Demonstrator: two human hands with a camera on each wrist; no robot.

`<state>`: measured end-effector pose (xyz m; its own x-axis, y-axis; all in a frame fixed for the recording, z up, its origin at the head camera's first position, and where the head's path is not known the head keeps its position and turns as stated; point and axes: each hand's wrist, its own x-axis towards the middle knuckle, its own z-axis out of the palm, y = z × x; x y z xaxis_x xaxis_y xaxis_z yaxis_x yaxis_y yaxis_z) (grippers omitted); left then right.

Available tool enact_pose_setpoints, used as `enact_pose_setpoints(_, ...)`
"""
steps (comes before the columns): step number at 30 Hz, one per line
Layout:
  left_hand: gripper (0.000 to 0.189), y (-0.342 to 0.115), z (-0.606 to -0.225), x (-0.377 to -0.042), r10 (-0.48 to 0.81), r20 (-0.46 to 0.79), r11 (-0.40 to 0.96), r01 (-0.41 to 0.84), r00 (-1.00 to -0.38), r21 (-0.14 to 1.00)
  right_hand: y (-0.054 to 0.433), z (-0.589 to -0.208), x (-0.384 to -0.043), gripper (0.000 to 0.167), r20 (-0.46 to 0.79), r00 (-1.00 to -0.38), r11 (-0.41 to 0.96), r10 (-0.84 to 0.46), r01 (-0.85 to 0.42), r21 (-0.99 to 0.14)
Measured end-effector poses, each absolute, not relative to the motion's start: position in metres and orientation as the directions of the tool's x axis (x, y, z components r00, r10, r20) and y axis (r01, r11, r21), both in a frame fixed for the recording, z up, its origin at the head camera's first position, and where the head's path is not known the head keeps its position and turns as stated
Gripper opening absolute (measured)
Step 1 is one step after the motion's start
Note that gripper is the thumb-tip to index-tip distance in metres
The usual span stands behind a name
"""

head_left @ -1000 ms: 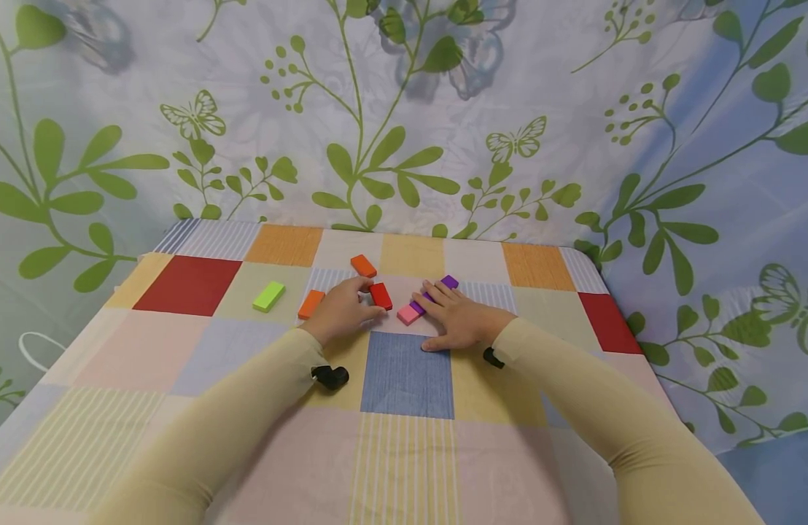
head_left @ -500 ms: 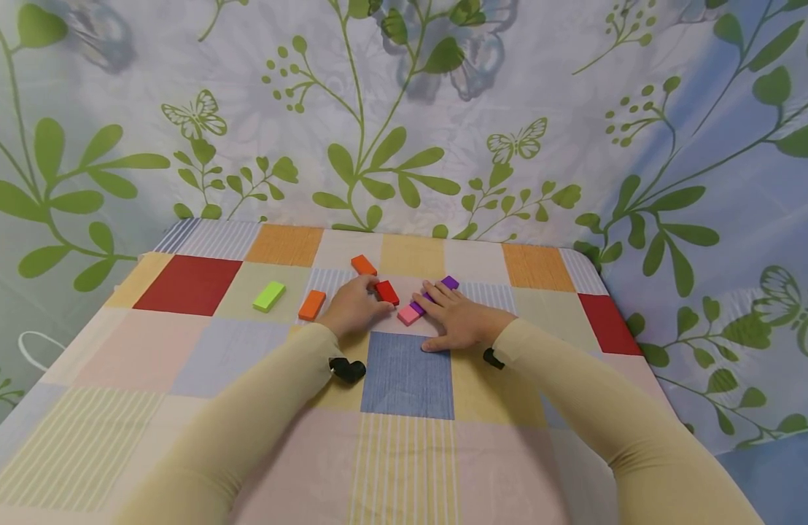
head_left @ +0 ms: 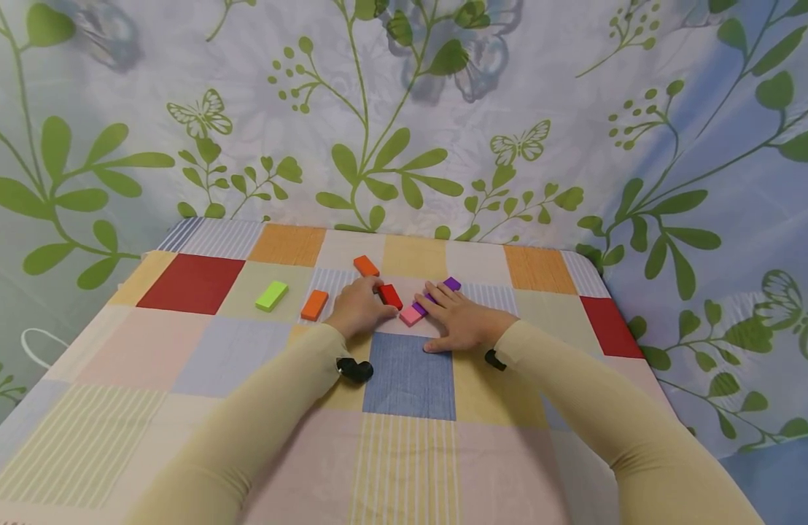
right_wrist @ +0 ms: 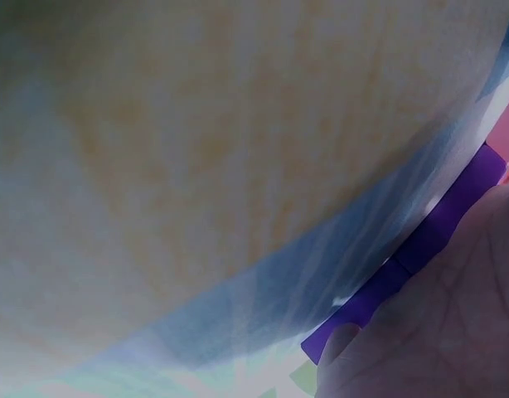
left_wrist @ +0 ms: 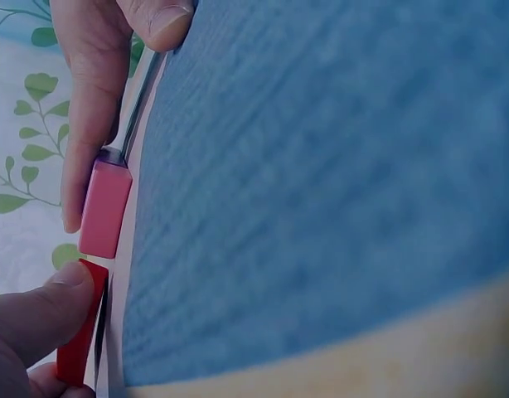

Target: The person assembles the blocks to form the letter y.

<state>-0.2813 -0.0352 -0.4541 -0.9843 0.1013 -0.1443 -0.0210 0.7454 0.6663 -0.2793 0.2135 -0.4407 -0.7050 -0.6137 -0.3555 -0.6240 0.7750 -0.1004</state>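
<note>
My left hand (head_left: 360,305) pinches a red block (head_left: 390,297) between thumb and fingers. In the left wrist view a dark strip shows along the red block's underside, and its near end comes close to a pink block (left_wrist: 107,207). The pink block lies end to end with a row of purple blocks (head_left: 452,284); a seam between two purple ones shows in the right wrist view. Over that row lies my right hand (head_left: 466,321), fingers straight and spread, thumb out on the cloth. Its fingers hide part of the purple row (right_wrist: 404,257).
Left of my left hand lie an orange block (head_left: 314,305) and a lime green block (head_left: 271,296). Another orange block (head_left: 366,266) sits just beyond my left fingertips. A patchwork cloth (head_left: 410,375) covers the table, with a leaf-patterned curtain (head_left: 404,109) behind it.
My left hand has moved a little to the right with the red block, bringing it nearer the pink block. My right hand keeps its place on the purple row.
</note>
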Motion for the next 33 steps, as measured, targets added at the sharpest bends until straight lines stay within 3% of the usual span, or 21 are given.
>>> enact_pose_setpoints(15, 0.069, -0.052, -0.457, -0.286, 0.225, -0.136, 0.699, 0.063, -0.965, 0.712, 0.211, -0.439, -0.278, 0.11, -0.359, -0.708, 0.781, -0.608, -0.614, -0.111)
enact_pose_setpoints(33, 0.065, -0.043, -0.458, -0.282, 0.142, -0.116, 0.717, 0.021, -0.983, 0.697, 0.212, -0.443, -0.281, 0.11, -0.36, -0.71, 0.783, -0.605, -0.614, -0.106)
